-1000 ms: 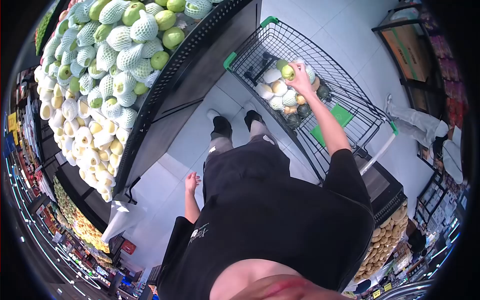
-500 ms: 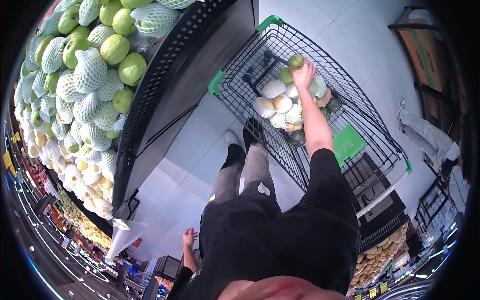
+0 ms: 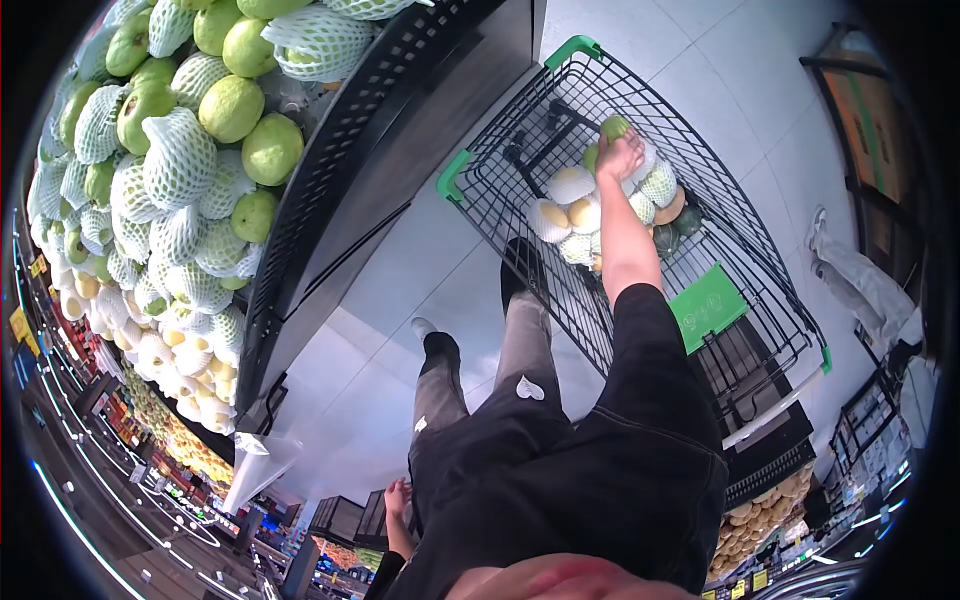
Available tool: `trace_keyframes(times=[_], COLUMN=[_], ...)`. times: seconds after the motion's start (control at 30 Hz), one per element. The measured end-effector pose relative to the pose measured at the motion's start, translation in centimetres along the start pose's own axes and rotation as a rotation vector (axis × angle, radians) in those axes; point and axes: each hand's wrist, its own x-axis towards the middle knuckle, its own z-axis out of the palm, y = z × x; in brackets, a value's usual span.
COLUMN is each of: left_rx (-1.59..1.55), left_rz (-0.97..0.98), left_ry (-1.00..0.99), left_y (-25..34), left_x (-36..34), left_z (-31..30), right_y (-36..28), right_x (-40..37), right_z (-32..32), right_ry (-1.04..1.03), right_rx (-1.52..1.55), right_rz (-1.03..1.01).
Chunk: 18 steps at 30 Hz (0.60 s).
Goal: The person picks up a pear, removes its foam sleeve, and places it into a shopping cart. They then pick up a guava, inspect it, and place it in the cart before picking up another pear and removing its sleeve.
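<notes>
My right hand [image 3: 622, 158] reaches into the shopping cart [image 3: 745, 190] and is closed around a green guava [image 3: 614, 126]. Another green fruit [image 3: 590, 157] lies just beside that hand, partly hidden by it. Under and around the hand are several pale fruits in white foam nets [image 3: 571, 184], and dark green round produce [image 3: 687, 220] sits to the right of my forearm. My left hand [image 3: 397, 496] hangs low by my hip, away from the cart, its fingers loosely bent and slightly apart, with nothing visible in them.
A display stand [image 3: 335, 110] on the left is piled with guavas [image 3: 272, 150], many in foam nets. A clear plastic bag [image 3: 262, 462] hangs at its near end. A green panel [image 3: 707, 308] is on the cart. Another person's legs [image 3: 868, 295] are at the right.
The view has shifted, so the stand and cart appear farther right. My left foot has moved away from my right. My right hand still holds the guava inside the cart.
</notes>
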Motion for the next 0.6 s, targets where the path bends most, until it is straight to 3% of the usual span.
trace_keyframes(times=[0.17,0.2,0.3,0.37,0.5,0.6], left_rx=[0.071,0.074,0.036,0.049,-0.111,-0.239], left_rz=[0.072,0.098,0.159,0.191,0.271,0.334], left_ry=[-0.056,-0.087,-0.112,-0.129,-0.191,-0.227], left_y=[2.9,3.4,4.9,6.5,6.6,4.9], left_x=[2.1,2.9,4.9,5.5,8.5,11.2], left_z=[1.2,1.4,2.7,3.9,5.8,6.8], right_y=[-2.4,-2.7,-3.7,-4.8,-10.8,-16.5], right_x=[0.5,-0.3,-4.1,-9.0,-20.0,-28.1], right_z=[-6.4,-8.5,-14.5,-20.0,-34.4,-39.8], right_ry=[-0.239,-0.209,-0.266,-0.169,-0.169,-0.284], right_rx=[-0.288,-0.263,0.145,0.579,0.798,0.915], right_rz=[-0.010,-0.083,-0.260,-0.445,-0.648,-0.874])
